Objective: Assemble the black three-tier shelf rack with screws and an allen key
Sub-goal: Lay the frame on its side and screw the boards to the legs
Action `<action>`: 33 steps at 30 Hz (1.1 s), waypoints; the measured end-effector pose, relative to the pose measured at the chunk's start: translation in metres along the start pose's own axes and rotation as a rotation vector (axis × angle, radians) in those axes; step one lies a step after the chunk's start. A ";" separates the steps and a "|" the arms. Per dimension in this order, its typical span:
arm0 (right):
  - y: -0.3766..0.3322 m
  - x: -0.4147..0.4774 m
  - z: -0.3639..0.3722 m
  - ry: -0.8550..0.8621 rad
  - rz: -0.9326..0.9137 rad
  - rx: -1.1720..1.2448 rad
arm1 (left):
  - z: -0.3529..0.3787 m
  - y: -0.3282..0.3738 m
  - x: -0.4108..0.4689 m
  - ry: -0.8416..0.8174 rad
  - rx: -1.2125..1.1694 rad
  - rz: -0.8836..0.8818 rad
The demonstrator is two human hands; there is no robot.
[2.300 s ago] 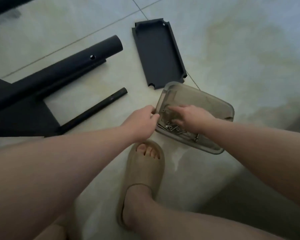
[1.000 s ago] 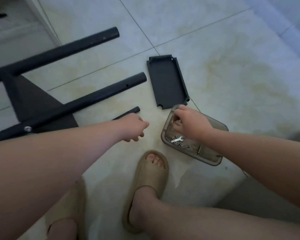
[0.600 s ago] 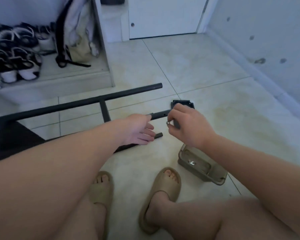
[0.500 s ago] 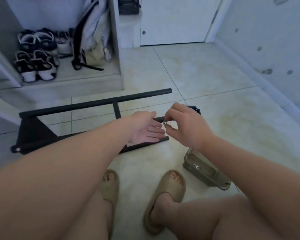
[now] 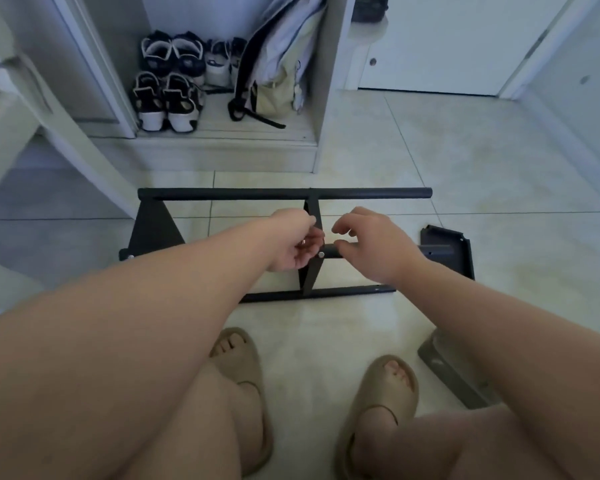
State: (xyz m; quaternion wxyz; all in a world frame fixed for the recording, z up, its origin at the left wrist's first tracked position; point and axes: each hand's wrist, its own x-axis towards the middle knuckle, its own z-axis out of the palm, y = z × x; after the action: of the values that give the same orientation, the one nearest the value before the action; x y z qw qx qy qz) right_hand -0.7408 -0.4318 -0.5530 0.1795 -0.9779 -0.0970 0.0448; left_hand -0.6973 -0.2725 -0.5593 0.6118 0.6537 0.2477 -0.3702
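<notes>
We count three black poles on the rack (image 5: pixel 284 194), which lies on its side on the floor with two shelves fitted and a third shelf (image 5: pixel 447 252) loose at its right end. Our left hand (image 5: pixel 288 247) cups a loose screw (image 5: pixel 302 241) in curled fingers beside the middle shelf (image 5: pixel 310 278), where a fitted screw (image 5: pixel 321 254) shows. Our right hand (image 5: pixel 374 244) curls over the middle pole (image 5: pixel 329 253), thumb touching it; we cannot tell if it grips. Bare tile (image 5: pixel 482 174) opens right of the rack; a cupboard step (image 5: pixel 222 150) lies just behind.

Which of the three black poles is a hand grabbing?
The middle pole: the right hand curls round it. No hand grips the far pole or the near pole.
</notes>
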 end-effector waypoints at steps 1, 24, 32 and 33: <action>0.005 0.007 0.007 -0.064 0.031 -0.020 | -0.006 0.000 0.008 0.030 0.059 0.009; 0.048 0.045 0.066 -0.387 0.143 0.015 | -0.015 -0.004 0.111 -0.062 0.811 0.251; 0.029 -0.030 0.071 -0.470 0.176 -0.039 | 0.002 -0.036 0.088 -0.415 0.925 -0.023; 0.028 -0.036 0.071 -0.477 0.186 -0.049 | 0.004 -0.039 0.085 -0.446 0.935 -0.047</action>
State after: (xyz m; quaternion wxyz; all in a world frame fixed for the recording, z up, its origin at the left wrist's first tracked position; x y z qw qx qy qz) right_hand -0.7798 -0.4405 -0.6269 0.1231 -0.9484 -0.0470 0.2884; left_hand -0.6769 -0.2822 -0.6497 0.2836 0.7567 -0.0662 -0.5853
